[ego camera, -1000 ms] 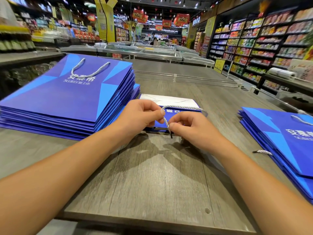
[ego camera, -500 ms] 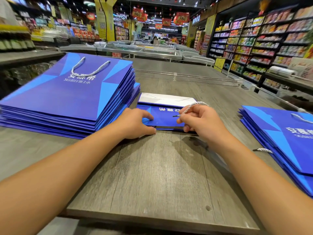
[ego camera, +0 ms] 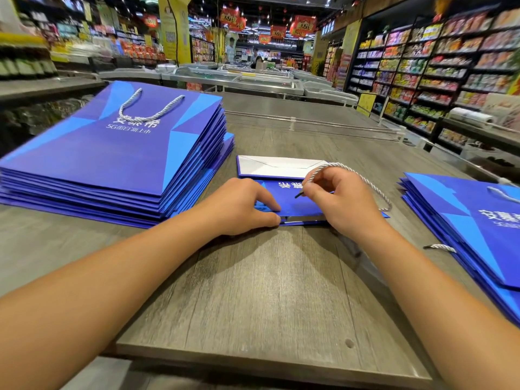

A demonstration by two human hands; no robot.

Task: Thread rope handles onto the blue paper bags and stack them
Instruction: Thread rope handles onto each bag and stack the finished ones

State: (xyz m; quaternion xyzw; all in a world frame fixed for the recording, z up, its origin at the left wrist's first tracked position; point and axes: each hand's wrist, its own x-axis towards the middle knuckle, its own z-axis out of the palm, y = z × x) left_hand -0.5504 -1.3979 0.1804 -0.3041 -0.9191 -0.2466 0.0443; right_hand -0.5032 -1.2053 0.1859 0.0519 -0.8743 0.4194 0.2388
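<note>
Shelving [ego camera: 439,66] stocked with packaged goods is seen along the right, with chest freezers [ego camera: 239,78] across the far end of the grey wood-grain table [ego camera: 253,291]. On the table's left a tall stack of finished bags [ego camera: 112,153] is laid flat, a rope handle [ego camera: 146,108] resting on its top face; a lower stack of bags [ego camera: 478,229] is spread at the right edge, well apart from the first. Between the two stacks the folded blue bag [ego camera: 295,204] being worked is laid flat, its long axis running away from the viewer, its open mouth turned toward the viewer and its white folded base [ego camera: 278,166] at the far end. Its near part is partly hidden by both hands. White "5G" print and Chinese characters are borne by the bags; the rest is not legible. The near left corner is pinched by the left hand [ego camera: 242,206], thumb below. The dark-tipped end of a grey twisted rope [ego camera: 365,181] is pinched by the right hand [ego camera: 340,201] over the bag's face, the rope looping over that hand.
</note>
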